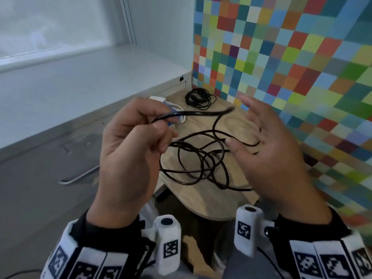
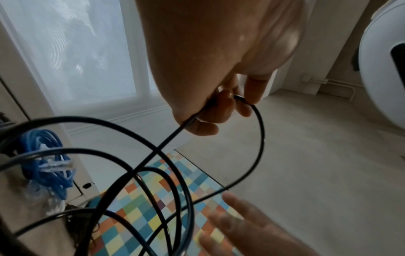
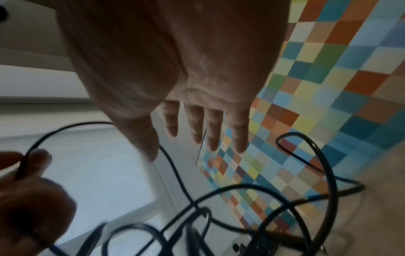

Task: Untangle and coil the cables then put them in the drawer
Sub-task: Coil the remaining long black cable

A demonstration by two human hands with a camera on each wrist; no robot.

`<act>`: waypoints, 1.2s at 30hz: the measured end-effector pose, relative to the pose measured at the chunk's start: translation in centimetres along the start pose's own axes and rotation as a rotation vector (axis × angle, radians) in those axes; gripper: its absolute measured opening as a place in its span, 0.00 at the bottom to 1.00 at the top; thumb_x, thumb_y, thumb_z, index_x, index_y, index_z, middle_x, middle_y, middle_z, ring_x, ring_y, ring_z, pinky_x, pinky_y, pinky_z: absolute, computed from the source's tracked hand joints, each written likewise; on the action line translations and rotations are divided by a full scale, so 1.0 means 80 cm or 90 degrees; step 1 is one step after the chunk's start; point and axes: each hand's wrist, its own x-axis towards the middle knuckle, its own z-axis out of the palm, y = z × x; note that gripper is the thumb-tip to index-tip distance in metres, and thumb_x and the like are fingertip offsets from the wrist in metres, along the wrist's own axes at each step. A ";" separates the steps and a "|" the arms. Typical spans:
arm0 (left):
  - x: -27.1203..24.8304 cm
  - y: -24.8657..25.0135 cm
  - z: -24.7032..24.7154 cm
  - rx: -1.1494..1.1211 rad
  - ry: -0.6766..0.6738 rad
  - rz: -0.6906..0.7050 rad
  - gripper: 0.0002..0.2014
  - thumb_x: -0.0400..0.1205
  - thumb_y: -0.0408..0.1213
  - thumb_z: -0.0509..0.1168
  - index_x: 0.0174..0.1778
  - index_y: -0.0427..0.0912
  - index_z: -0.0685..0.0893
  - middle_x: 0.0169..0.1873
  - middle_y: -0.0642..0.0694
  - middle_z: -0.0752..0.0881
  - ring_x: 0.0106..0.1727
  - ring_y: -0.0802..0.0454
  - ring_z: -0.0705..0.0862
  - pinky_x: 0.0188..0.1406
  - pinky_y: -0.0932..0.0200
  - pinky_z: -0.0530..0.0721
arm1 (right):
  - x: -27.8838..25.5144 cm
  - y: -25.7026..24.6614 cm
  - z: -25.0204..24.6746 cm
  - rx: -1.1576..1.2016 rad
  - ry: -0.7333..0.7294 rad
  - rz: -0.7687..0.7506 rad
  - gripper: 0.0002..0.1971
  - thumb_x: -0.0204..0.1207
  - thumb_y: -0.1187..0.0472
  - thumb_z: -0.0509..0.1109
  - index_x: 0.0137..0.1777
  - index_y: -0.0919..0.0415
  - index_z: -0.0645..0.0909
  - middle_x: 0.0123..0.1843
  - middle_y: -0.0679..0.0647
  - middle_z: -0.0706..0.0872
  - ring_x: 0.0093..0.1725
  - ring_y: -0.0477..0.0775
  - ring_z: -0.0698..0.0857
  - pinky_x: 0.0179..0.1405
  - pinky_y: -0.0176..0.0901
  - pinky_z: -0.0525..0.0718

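1. Left hand: raised above the near-left edge of the counter. My fingers are curled and pinched on the black cable close to its free end, which sticks out to the right of the grip.
2. Right hand: lifted over the right side of the counter, palm turned inward, fingers straight and spread apart, holding nothing. In the head view one strand seems to cross just behind the thumb; I cannot tell whether it touches.
3. Black cable: one long lead. From my left grip it drops to a loose tangle of overlapping loops lying across the middle of the counter.
4. Coiled black cable: a small, tidy bundle at the far edge of the counter, well apart from the tangle.
5. Blue cable: bundled, with clear plugs, at the far-left corner beside a white adapter.
6. Drawer: the grey front with a metal handle, left of the counter, looks closed.
7. Step in hand, as I judge it: starting the coil of the black cable from its held end.
8. Method note: keep the left pinch fixed as the anchor, feed with the right hand, draw slowly, make even loops, and lift crossings apart rather than pulling, since a tug would likely tighten the overlaps.
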 end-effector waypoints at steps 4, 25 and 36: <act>-0.001 0.007 -0.004 0.043 -0.092 0.034 0.05 0.76 0.35 0.68 0.38 0.43 0.90 0.32 0.47 0.84 0.35 0.39 0.71 0.42 0.38 0.69 | 0.000 -0.002 0.016 0.129 -0.050 0.051 0.20 0.84 0.57 0.72 0.67 0.29 0.83 0.66 0.34 0.87 0.54 0.47 0.92 0.46 0.45 0.93; 0.013 -0.030 -0.075 0.766 -0.080 -0.384 0.22 0.85 0.66 0.57 0.45 0.53 0.85 0.37 0.51 0.91 0.38 0.62 0.87 0.45 0.52 0.83 | 0.013 0.012 -0.046 0.127 0.216 0.039 0.10 0.85 0.50 0.67 0.49 0.48 0.90 0.42 0.44 0.92 0.30 0.48 0.80 0.34 0.41 0.78; 0.006 -0.035 -0.036 0.306 0.019 -0.227 0.11 0.92 0.34 0.59 0.55 0.41 0.88 0.37 0.43 0.90 0.42 0.43 0.91 0.57 0.42 0.91 | 0.006 0.000 -0.004 0.170 0.015 0.098 0.15 0.87 0.70 0.66 0.58 0.48 0.88 0.49 0.48 0.92 0.30 0.50 0.87 0.37 0.53 0.93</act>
